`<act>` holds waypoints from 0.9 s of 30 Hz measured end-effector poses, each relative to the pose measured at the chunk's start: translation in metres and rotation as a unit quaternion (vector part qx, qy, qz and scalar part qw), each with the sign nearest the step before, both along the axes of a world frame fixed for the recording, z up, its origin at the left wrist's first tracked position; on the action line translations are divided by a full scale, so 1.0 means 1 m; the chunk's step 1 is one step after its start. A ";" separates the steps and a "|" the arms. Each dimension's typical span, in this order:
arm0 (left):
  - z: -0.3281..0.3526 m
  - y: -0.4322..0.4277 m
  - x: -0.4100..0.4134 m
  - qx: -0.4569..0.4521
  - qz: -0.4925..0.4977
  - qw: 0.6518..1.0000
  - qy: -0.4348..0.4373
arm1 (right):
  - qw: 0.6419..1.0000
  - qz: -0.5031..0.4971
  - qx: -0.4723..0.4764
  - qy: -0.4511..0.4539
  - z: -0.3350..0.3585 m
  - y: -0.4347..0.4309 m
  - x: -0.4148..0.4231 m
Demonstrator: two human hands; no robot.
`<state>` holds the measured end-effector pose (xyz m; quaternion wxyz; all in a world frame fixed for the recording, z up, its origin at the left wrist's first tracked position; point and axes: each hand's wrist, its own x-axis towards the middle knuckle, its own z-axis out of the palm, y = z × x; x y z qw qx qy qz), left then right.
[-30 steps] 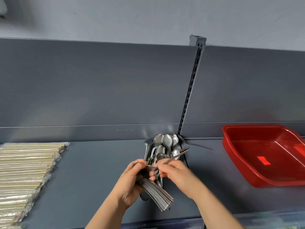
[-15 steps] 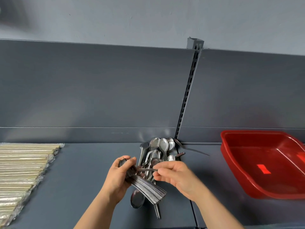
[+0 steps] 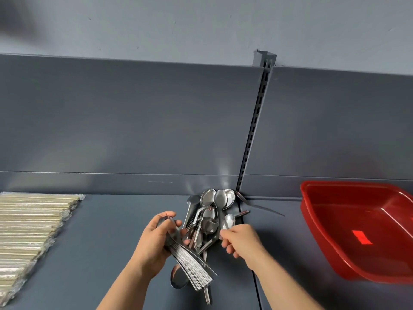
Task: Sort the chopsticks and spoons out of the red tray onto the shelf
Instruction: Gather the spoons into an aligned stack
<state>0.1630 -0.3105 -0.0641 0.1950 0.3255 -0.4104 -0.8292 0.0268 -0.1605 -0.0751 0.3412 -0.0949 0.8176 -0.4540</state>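
My left hand [image 3: 154,245] grips a bundle of steel spoons [image 3: 192,265] by their bowls, and the handles fan out toward me. Just behind it, a loose pile of spoons [image 3: 212,209] lies on the grey shelf [image 3: 100,242] against the back panel. My right hand [image 3: 243,240] sits at the pile's right side with its fingers loosely curled. Its fingertips reach a small spoon [image 3: 228,221], and no grip on it shows. The red tray [image 3: 312,211] stands on the shelf at the right, and its inside looks bare.
Wrapped chopsticks [image 3: 29,231] lie in a flat row at the shelf's left end. One spoon [image 3: 257,205] lies apart, between the pile and the tray. A slotted upright post [image 3: 252,130] rises behind the pile.
My right hand fed a spoon into the bundle, let go and moved right to the pile. The left hand with the bundle shifted slightly left.
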 end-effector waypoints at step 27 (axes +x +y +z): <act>-0.006 -0.010 -0.004 -0.047 0.003 0.999 -0.022 | 0.993 -0.075 -0.036 0.085 -0.007 0.015 -0.028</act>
